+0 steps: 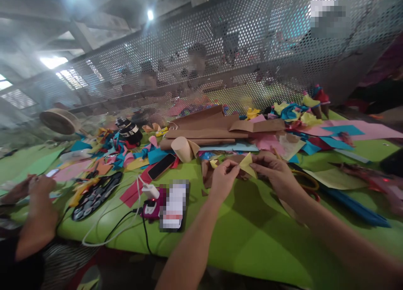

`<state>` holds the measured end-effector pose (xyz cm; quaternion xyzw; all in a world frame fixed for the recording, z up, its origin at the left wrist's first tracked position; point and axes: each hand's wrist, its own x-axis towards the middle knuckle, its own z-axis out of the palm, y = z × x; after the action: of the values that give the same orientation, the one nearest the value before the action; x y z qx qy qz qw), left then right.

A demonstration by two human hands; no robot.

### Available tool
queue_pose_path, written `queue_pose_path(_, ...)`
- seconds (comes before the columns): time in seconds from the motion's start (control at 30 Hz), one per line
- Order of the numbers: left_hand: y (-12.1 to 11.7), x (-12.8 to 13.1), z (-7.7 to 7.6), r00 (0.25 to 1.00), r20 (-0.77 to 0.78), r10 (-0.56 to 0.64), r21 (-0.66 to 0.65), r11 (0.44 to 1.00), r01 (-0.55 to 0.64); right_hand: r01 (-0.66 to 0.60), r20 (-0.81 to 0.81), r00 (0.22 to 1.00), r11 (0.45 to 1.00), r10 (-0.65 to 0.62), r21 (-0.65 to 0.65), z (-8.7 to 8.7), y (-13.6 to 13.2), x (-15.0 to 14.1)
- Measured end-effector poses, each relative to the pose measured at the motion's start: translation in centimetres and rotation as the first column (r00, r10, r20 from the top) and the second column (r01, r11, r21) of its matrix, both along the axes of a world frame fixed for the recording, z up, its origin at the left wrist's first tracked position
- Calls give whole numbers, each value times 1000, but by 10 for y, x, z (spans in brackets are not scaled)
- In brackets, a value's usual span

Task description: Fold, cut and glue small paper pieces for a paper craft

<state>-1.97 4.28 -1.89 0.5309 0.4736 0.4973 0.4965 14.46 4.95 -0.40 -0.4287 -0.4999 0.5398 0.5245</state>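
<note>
A small piece of yellow paper, with pointed corners, is held up between my two hands over the green table. My left hand pinches its left side between thumb and fingers. On the other side, my right hand grips the paper's right edge, fingers curled. Brown paper pieces lie behind and left of my left hand, partly hidden by it. Just beyond my hands stands a rolled tan paper cone. Scissors with yellow handles rest right of my right forearm.
A phone, a purple power strip with cables and a dark phone lie to the left. Brown paper sheets and coloured scraps fill the back. A co-worker's hands are at far left. A blue tool lies right.
</note>
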Motion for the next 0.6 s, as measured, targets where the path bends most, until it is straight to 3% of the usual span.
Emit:
queue_pose_path(0.23,-1,-2,2,998,-52,-29,27,999,31,-48,73,996,999,46,22,-3,0,2)
queue_pose_path(0.4,-1,-4,5,981,-174,-81,60,994,93,-114,-54,992,990,110,-78,-5,2,4)
queue_pose_path(0.6,-2,-3,8,982,-156,-103,1,995,104,-135,-163,980,983,113,-126,-14,8,7)
